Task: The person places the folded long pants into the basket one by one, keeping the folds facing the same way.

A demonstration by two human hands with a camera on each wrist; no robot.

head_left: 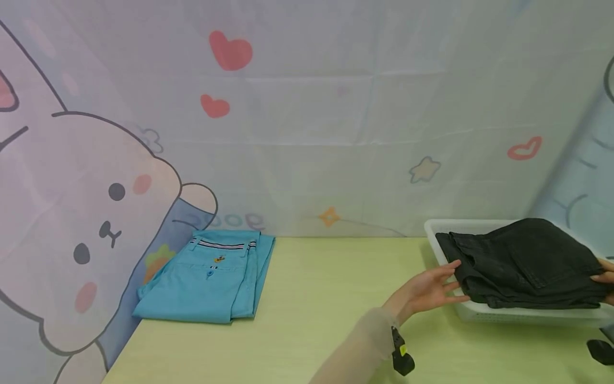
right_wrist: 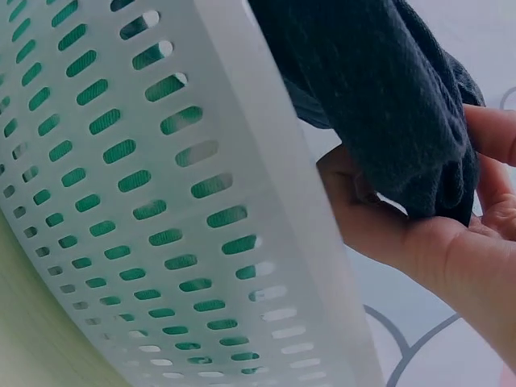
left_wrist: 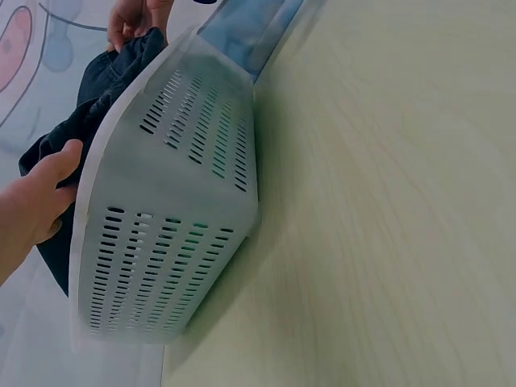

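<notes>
A folded pair of black jeans (head_left: 523, 261) lies over the white plastic basket (head_left: 532, 317), spilling across its front rim. My left hand (head_left: 429, 288) is at the basket's left side, its fingers spread and fairly straight at the left edge of the jeans. Seen from the left wrist, that hand (left_wrist: 36, 201) touches the dark cloth (left_wrist: 89, 101) beside the rim. At the far right, my right hand (head_left: 606, 280) grips the opposite edge of the jeans. The right wrist view shows its thumb and fingers (right_wrist: 492, 133) pinching the hanging dark fabric (right_wrist: 379, 97).
Folded blue trousers (head_left: 206, 282) with a striped waistband lie at the left of the pale wooden table (head_left: 312, 309). Something green (right_wrist: 121, 151) shows through the basket's slots. A printed cloth backdrop (head_left: 307, 117) hangs behind the table.
</notes>
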